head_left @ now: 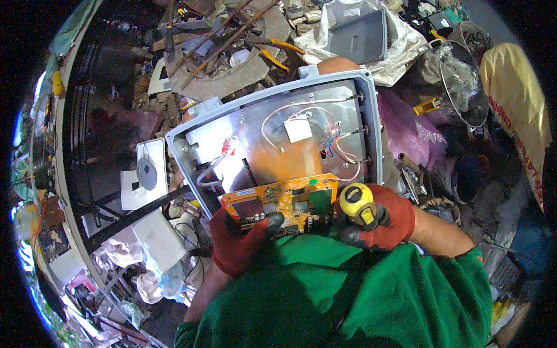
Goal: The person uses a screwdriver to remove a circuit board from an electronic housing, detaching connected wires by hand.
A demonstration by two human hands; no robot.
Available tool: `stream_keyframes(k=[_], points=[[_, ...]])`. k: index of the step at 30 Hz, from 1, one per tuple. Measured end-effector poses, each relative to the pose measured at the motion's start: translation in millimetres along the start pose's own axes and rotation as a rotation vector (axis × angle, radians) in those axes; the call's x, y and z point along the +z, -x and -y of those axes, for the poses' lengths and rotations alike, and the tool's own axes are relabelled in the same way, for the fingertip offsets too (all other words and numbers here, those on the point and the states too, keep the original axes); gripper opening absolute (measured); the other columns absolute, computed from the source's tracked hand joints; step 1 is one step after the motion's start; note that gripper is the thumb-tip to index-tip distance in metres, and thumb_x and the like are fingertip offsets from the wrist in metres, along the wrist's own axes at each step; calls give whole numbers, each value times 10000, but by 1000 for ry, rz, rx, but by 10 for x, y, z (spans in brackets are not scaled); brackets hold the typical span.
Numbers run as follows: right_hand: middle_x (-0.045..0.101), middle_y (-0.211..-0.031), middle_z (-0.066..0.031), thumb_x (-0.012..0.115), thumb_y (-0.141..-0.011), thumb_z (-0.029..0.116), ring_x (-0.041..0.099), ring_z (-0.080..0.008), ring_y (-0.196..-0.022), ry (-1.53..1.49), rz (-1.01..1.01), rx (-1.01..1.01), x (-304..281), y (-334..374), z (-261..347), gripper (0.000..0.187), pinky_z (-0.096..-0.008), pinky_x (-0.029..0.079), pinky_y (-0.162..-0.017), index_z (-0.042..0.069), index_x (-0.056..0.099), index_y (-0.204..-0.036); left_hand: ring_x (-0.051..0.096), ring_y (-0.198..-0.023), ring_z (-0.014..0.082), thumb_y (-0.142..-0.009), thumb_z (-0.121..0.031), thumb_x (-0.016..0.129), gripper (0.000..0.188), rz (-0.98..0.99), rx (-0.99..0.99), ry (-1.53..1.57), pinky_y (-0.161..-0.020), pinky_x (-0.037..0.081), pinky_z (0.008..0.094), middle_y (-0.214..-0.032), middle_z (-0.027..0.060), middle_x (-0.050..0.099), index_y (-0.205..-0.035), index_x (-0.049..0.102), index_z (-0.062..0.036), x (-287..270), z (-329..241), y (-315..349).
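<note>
An orange circuit board (284, 203) with green and dark parts is tilted up over the near side of an open grey metal housing (378, 139). My left hand (243, 238), in a red glove with dark fingertips, is closed on the board's near left edge. By the board's right end, my right hand (389, 217), gloved alike, is closed around a yellow-and-black tool (357, 202). The tool's rounded end faces up; its working end is hidden, and its exact kind is unclear. Inside the housing are a shiny metal plate (272, 124), a white label (299, 130) and several thin wires.
Orange-handled pliers (284, 49) lie beyond the housing among scrap. A white sack (400, 43) bears a grey tray (362, 37). Pink plastic wrap (409, 127) and a tan sack (513, 93) are at right. At left are a metal frame (72, 191) and white panels (159, 238).
</note>
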State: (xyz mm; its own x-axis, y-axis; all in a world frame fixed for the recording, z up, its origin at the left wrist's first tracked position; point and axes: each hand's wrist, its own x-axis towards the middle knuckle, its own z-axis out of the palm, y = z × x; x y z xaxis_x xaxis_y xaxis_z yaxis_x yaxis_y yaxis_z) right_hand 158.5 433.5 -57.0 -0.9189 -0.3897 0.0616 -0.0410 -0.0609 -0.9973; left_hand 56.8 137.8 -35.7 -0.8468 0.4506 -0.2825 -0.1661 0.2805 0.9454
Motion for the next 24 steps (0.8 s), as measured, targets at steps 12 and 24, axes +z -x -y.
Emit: stream_keyframes(k=[12,24], points=[[617,-1275,-236,778,-814,419,642,-441,-1093,188,165,-235,-38,23,-171,552,-520,532,-906,37,631,-1185,626,-1100,264,-705,-208,913,753,-18,228,-222,-975,502,410,-1184,141,637,-1324,530,-16,-125,-121,5],[617,-1244,-243,740,-835,415,629,-458,-1097,190,73,-356,-20,-10,-70,530,-523,524,-933,39,640,-1195,530,-1240,367,-781,-560,735,719,453,784,-1114,-1122,327,579,-1294,129,610,-1338,632,-116,392,-938,-580]])
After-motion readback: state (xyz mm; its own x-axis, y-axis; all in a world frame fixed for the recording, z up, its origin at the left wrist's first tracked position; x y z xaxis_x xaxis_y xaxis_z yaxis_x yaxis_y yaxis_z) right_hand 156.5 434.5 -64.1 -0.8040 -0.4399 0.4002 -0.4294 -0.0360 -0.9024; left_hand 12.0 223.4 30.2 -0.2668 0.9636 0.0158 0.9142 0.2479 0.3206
